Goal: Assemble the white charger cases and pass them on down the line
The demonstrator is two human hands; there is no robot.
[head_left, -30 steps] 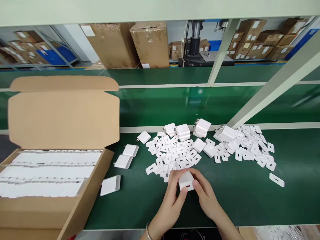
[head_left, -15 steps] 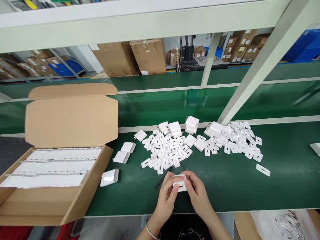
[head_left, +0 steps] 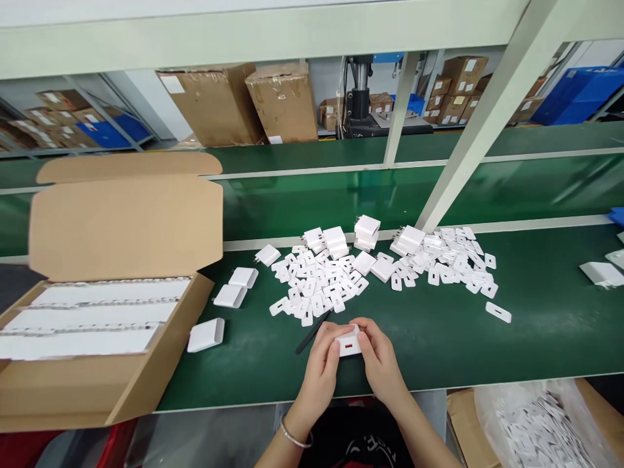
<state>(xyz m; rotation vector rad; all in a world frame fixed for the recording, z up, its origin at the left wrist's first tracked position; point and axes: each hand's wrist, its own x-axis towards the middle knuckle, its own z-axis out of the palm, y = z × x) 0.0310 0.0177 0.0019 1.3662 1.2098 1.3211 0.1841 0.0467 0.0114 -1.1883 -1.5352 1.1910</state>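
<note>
Both hands hold one white charger body (head_left: 349, 343) just above the green bench near its front edge. My left hand (head_left: 322, 364) grips its left side with curled fingers. My right hand (head_left: 379, 359) closes on its right side, thumb on top. A slot with a red inside faces me. A black tweezer-like tool (head_left: 312, 333) lies on the mat just left of the hands. Beyond the hands lies a heap of small white end caps (head_left: 319, 286), with several more charger bodies (head_left: 336, 240) stacked behind it.
An open cardboard box (head_left: 121, 377) with rows of white parts stands at the left, lid raised. Three loose charger bodies (head_left: 205, 334) lie beside it. A second cap pile (head_left: 458, 263) spreads at the right. A slanted frame post (head_left: 468, 136) rises behind. A bag of white parts (head_left: 541, 429) sits below right.
The view has shifted, so the bench sits higher and further left in frame. Both hands keep hold of the charger body and have turned it so the slot faces me; the black tool has come into sight.
</note>
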